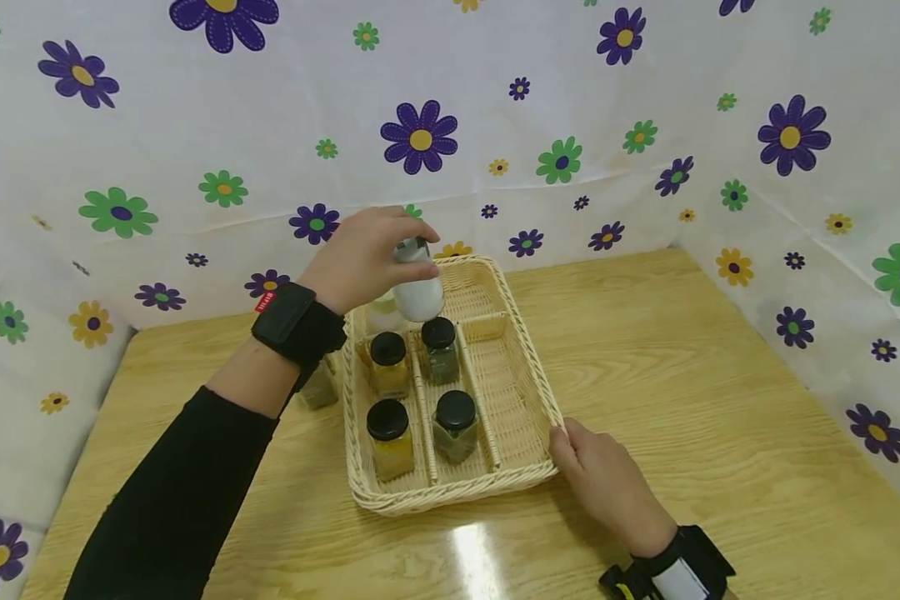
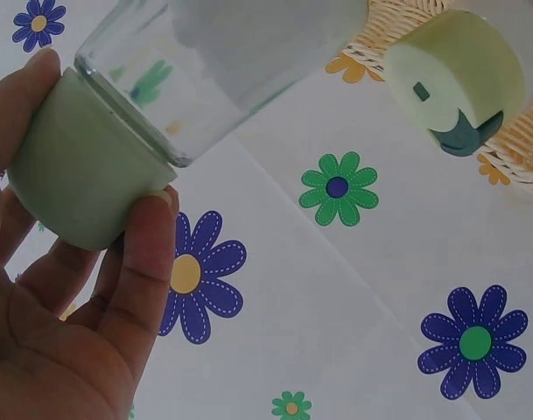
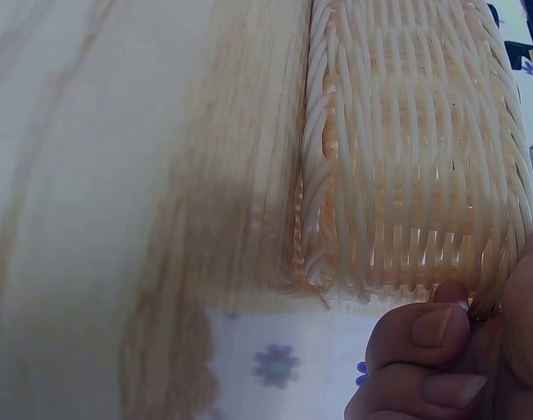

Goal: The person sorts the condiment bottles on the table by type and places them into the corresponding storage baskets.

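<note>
My left hand [image 1: 367, 258] grips a glass seasoning jar [image 1: 420, 298] by its pale green lid [image 2: 87, 166]. White contents show through the jar's glass. It is held above the back part of a wicker basket [image 1: 525, 354], just behind the black-lidded jars. A second jar with a pale green lid [image 2: 459, 79] stands at the basket's back left, partly hidden by the left hand in the head view. With fingers and thumb, my right hand [image 1: 607, 475] pinches the basket's rim at the near right corner; the right wrist view shows the woven side [image 3: 406, 157] close up.
Two black-lidded jars with yellow contents [image 1: 392, 446] stand in the basket's left column. Two with dark green contents [image 1: 455, 437] stand in the middle one. Left of the basket, another jar [image 1: 318, 389] sits on the wooden table [image 1: 645, 358], partly behind the left wrist. Flowered cloth [image 1: 480, 125] hangs behind.
</note>
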Demonstrator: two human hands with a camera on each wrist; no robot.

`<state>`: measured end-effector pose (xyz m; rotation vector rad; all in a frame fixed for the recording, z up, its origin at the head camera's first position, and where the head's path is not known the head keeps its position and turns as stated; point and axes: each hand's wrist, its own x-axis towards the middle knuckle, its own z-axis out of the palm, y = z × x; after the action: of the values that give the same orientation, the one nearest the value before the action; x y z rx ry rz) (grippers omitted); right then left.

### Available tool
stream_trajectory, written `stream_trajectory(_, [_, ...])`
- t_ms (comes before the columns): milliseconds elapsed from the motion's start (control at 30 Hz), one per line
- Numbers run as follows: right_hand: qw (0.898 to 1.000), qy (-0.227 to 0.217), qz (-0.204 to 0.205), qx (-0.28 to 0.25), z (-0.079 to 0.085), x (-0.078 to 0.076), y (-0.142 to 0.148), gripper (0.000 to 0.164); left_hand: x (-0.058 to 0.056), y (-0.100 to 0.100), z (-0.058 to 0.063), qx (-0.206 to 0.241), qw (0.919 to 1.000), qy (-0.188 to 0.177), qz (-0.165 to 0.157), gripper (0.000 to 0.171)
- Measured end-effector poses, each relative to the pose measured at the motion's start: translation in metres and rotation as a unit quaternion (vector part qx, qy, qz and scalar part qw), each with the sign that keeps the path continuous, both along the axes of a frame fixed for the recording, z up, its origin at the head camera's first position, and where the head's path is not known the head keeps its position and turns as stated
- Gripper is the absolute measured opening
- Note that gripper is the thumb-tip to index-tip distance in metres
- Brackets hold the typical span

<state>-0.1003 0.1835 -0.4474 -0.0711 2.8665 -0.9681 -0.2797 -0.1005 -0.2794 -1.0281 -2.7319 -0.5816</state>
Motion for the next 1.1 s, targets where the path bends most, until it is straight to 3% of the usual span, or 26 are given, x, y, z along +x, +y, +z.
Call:
stream_trajectory(500, [1.0,0.003,0.001,-0.005,-0.004,0.001,0.002,0.038,-0.018,0.016,-0.005,-0.015,0.9993,-0.033,0.013,0.043])
stream_trajectory(1100, [1.0,0.022,-0.001,-0.005,-0.003,0.0,0.005,0.037,-0.047,0.035,-0.023,-0.026,0.9967,-0.074,0.022,0.043])
